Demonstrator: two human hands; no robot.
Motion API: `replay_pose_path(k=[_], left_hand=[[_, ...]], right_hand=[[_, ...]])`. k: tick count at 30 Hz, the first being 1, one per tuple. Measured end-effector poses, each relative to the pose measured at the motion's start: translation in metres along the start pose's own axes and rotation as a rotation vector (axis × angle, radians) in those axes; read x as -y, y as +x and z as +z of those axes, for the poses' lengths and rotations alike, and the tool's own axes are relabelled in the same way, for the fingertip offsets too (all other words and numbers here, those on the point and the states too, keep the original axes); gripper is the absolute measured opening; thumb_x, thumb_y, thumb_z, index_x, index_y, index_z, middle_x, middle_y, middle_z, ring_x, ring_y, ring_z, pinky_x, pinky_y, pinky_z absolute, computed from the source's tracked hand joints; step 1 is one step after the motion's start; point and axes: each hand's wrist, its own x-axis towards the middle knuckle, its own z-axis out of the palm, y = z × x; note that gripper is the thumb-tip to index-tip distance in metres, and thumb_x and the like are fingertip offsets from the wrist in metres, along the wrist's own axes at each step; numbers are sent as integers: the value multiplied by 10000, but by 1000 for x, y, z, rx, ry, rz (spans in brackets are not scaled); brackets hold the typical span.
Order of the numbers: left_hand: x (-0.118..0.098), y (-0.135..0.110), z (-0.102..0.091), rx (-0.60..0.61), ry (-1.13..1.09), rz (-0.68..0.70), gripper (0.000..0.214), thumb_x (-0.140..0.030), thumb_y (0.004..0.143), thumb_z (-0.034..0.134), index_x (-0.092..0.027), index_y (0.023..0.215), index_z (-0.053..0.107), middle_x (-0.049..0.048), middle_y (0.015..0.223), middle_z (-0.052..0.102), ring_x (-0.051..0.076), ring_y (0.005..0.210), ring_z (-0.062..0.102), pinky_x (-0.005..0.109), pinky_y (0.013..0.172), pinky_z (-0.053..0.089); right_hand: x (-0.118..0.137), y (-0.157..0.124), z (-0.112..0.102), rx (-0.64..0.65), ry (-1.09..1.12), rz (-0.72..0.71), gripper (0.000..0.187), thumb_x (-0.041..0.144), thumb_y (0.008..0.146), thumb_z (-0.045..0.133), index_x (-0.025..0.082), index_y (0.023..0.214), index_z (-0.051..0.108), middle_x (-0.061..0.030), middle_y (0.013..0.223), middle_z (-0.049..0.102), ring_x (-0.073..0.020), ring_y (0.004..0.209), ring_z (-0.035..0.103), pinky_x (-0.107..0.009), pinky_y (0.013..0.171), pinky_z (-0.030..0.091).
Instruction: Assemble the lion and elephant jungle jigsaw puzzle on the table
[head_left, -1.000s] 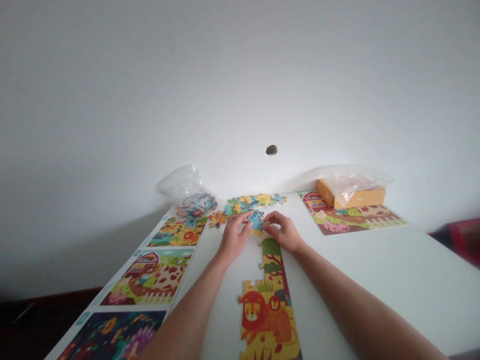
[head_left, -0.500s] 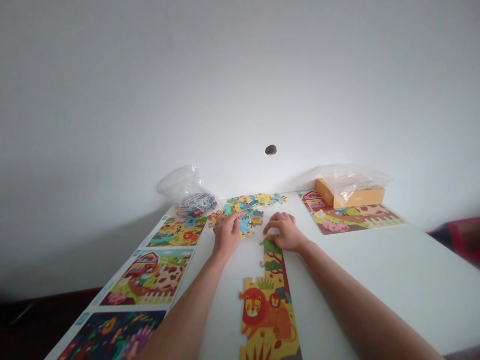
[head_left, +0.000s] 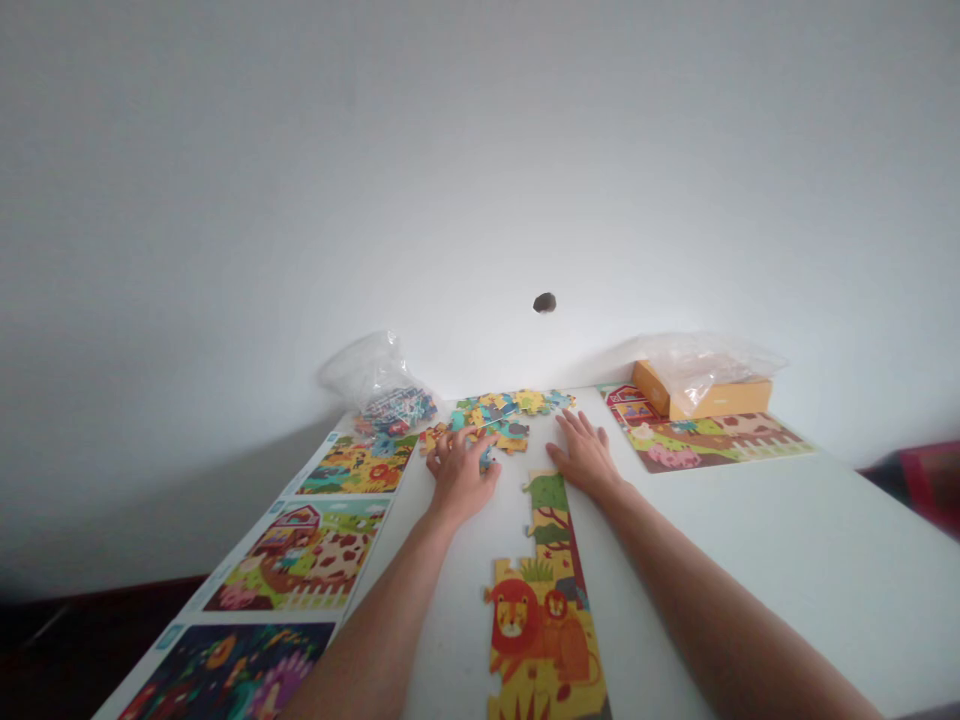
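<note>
Three printed picture cards in a line down the left edge of the bench, lower left of the frame: dark peacock scene at the bottom corner, farm scene with a spotted cow in the middle, jungle scene with a lion farthest up. Just beyond them, upper left of centre, one crumpled clear plastic bag with puzzle pieces showing inside, against the white wall. Next along, top centre, a loose heap of jigsaw pieces, flat and overlapping, in teal, blue and yellow. Left grip at the near side of that heap, closed down, fingers curled over a blue puzzle piece, mostly hidden; pinched or merely covered, impossible to tell. Lower centre, an assembled lion jigsaw strip, flat on the bench, running up the frame, green treetop end between the two grips. Right grip wide open, fingers spread flat on the bench, holding nothing, just beside the top of the strip. Upper right, a farm picture sheet, with an orange cardboard box behind it under loose clear plastic wrap. Far right edge, a patch of red and dark cloth.
</note>
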Motion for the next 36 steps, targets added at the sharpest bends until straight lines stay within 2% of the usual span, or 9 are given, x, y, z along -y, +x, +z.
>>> replay_pose_path(k=[4, 11, 15, 18, 22, 29, 32, 34, 36], left_hand=[[-2, -3, 3, 29, 59, 92, 469, -194, 849, 586, -456, 1231, 658, 0, 1449, 508, 364, 1310, 378, 625, 1043, 305], [-4, -4, 4, 65, -8, 211, 460, -153, 899, 516, -486, 1170, 684, -43, 1419, 562, 378, 1304, 379, 709, 1027, 235], [-6, -6, -3, 129, -87, 325, 390, -213, 900, 556, -463, 1169, 686, -63, 1428, 567, 372, 1336, 358, 700, 1056, 203], [-8, -7, -7, 178, -128, 399, 359, -250, 888, 592, -447, 1172, 687, -62, 1428, 569, 359, 1342, 353, 675, 1075, 204], [-8, -6, -7, 189, -144, 373, 325, -264, 888, 597, -399, 1165, 701, -37, 1400, 595, 346, 1328, 368, 656, 1083, 215], [-9, -7, -7, 225, -163, 364, 346, -288, 840, 663, -404, 1162, 706, -40, 1420, 576, 367, 1355, 333, 682, 1104, 164], [-10, -8, -12, 290, -180, 411, 372, -326, 806, 707, -428, 1164, 705, -53, 1462, 535, 403, 1400, 261, 710, 1106, 106], [-10, -9, -15, 347, -201, 433, 399, -343, 787, 730, -436, 1174, 699, -51, 1470, 528, 423, 1423, 217, 733, 1101, 54], [-10, -8, -16, 386, -226, 431, 421, -358, 778, 744, -428, 1190, 693, -33, 1431, 571, 427, 1438, 200, 744, 1098, 6]], right_hand=[[2, 2, 3, 51, -88, 44, 680, 509, 978, 344, 177, 1561, 237, -75, 1643, 174, -318, 1509, 89, -582, 1176, 104], [4, 8, 7, -31, -169, 82, 699, 489, 958, 338, 106, 1539, 274, -127, 1623, 228, -306, 1447, 248, -523, 1152, 184], [2, 23, 5, -99, -180, 86, 668, 450, 942, 372, 134, 1526, 304, -134, 1602, 287, -335, 1345, 364, -528, 1070, 284], [1, 32, 2, -143, -183, 74, 577, 411, 943, 388, 180, 1471, 404, -135, 1523, 419, -351, 1270, 413, -527, 1015, 318], [0, 30, 2, -184, -212, 68, 399, 318, 956, 374, 192, 1251, 611, -167, 1294, 577, -353, 1181, 447, -494, 955, 349], [-8, -8, 0, -197, -200, 26, 334, 249, 938, 414, 169, 1065, 712, -190, 1100, 586, -331, 1063, 481, -446, 874, 393], [-17, -18, -6, -174, -61, -73, 345, 294, 895, 514, 232, 1191, 682, -137, 1232, 577, -304, 1160, 458, -434, 950, 381], [-25, -18, -11, -154, -12, -117, 601, 281, 818, 583, 246, 1413, 504, -107, 1452, 459, -319, 1317, 351, -477, 1018, 340], [-31, -15, -14, -68, 8, -138, 776, 259, 777, 596, 212, 1511, 347, -112, 1508, 421, -322, 1374, 305, -516, 1058, 294]])
